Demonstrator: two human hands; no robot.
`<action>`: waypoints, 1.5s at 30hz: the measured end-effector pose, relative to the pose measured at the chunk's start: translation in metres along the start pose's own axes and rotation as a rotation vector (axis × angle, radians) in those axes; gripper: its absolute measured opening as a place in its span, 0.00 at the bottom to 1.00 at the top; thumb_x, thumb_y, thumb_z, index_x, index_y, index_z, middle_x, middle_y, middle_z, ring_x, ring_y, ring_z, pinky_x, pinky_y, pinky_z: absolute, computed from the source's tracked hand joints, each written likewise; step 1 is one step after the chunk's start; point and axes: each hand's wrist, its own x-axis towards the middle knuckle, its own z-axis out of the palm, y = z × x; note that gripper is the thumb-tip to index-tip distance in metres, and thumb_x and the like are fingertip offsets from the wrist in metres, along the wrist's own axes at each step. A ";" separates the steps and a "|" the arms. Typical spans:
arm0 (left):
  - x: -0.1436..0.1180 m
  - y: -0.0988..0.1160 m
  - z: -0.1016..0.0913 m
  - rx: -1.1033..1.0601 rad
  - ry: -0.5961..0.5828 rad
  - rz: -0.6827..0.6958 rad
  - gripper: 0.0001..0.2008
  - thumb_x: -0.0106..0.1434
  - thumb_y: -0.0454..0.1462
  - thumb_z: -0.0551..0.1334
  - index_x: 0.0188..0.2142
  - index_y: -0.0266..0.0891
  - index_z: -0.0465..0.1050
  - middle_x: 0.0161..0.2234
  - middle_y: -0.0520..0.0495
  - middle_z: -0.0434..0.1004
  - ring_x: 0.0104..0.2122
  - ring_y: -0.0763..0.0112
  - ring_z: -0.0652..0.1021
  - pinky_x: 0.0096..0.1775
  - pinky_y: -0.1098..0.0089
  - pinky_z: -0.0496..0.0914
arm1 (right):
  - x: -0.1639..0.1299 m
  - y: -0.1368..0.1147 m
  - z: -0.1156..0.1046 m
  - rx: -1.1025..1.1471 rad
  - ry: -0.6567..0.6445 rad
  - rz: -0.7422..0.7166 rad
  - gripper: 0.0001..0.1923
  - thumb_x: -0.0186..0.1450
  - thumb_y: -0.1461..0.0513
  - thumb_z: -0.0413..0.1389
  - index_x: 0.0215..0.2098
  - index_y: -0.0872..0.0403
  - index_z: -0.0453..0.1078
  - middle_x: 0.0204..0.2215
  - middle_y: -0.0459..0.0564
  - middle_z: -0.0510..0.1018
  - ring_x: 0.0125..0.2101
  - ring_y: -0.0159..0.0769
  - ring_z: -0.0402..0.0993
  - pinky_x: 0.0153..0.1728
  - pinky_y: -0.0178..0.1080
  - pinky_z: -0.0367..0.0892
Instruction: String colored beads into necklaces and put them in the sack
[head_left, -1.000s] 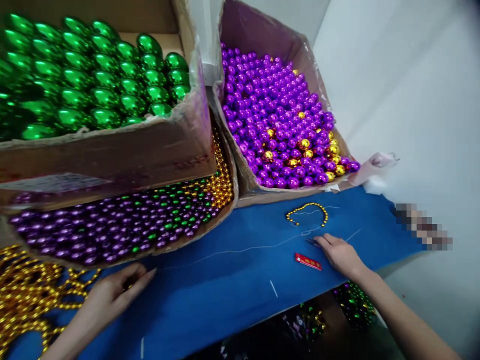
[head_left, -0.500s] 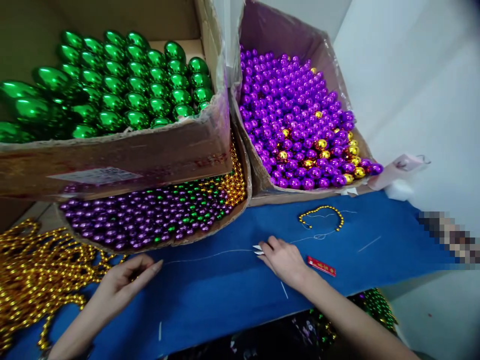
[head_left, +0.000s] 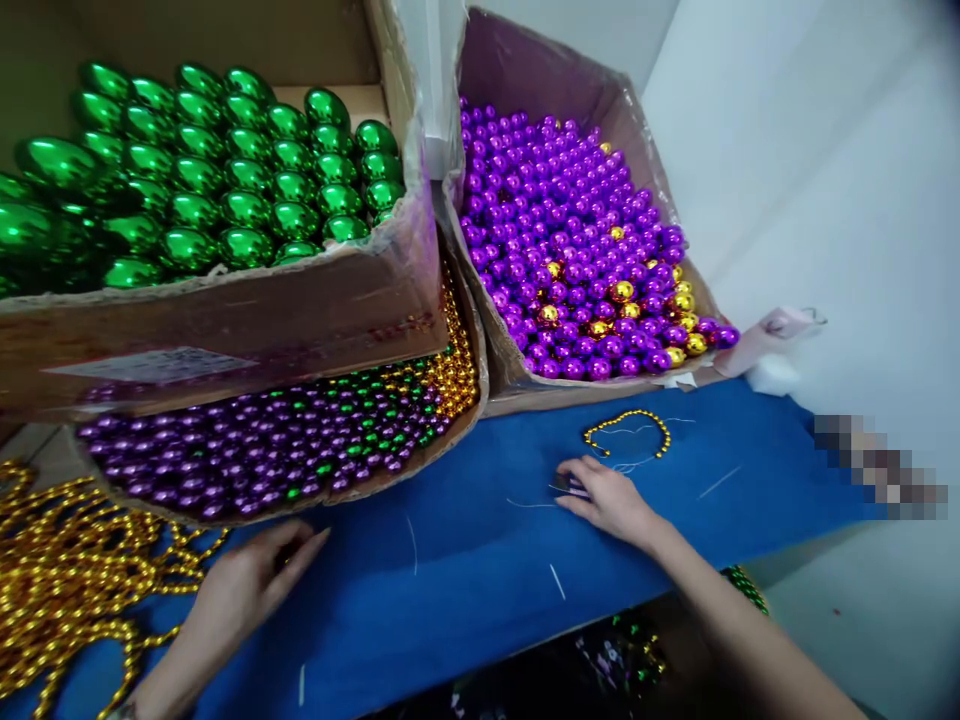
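My right hand lies on the blue cloth, its fingertips pinched on a thin white thread and a small dark thing I cannot make out. Just beyond it a short curved strand of gold beads rests on the cloth with loose thread around it. My left hand lies low on the cloth at the left, fingers together and thumb tucked in. Whether it holds anything is hidden. It is next to a heap of gold bead strands.
A cardboard box of large green ovals sits over a tray of purple, green and gold beads. A box of purple and gold balls stands behind the cloth. Short thread scraps lie about. White wall on the right.
The long thread stretched between my hands is gone; only a short end shows by my right hand. That hand went left, then back right. The red lighter is out of sight.
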 end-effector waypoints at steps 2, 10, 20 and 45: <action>0.002 -0.003 0.009 0.135 -0.044 0.071 0.18 0.60 0.50 0.53 0.31 0.41 0.74 0.28 0.49 0.76 0.26 0.65 0.77 0.29 0.72 0.67 | -0.001 0.013 0.001 0.033 -0.034 0.001 0.15 0.63 0.55 0.55 0.48 0.48 0.65 0.40 0.46 0.71 0.37 0.32 0.73 0.35 0.32 0.64; 0.005 0.037 0.020 0.163 0.007 0.236 0.17 0.62 0.48 0.54 0.40 0.42 0.74 0.40 0.44 0.77 0.39 0.58 0.77 0.41 0.64 0.70 | -0.005 0.015 0.012 0.137 -0.054 -0.016 0.05 0.65 0.63 0.50 0.38 0.54 0.66 0.39 0.51 0.70 0.32 0.34 0.71 0.32 0.33 0.61; 0.067 0.245 0.050 -0.753 -0.537 0.505 0.18 0.68 0.43 0.47 0.49 0.42 0.71 0.52 0.45 0.71 0.50 0.65 0.71 0.52 0.65 0.65 | -0.076 -0.043 -0.032 0.753 0.088 -0.081 0.09 0.68 0.56 0.49 0.34 0.53 0.61 0.24 0.40 0.66 0.24 0.25 0.61 0.26 0.28 0.57; 0.046 0.453 0.182 -0.285 -0.648 1.124 0.08 0.61 0.32 0.55 0.31 0.40 0.73 0.31 0.47 0.75 0.32 0.66 0.74 0.35 0.70 0.65 | -0.251 0.084 0.044 0.348 0.986 1.015 0.17 0.64 0.53 0.50 0.48 0.50 0.68 0.41 0.52 0.69 0.41 0.41 0.68 0.43 0.41 0.62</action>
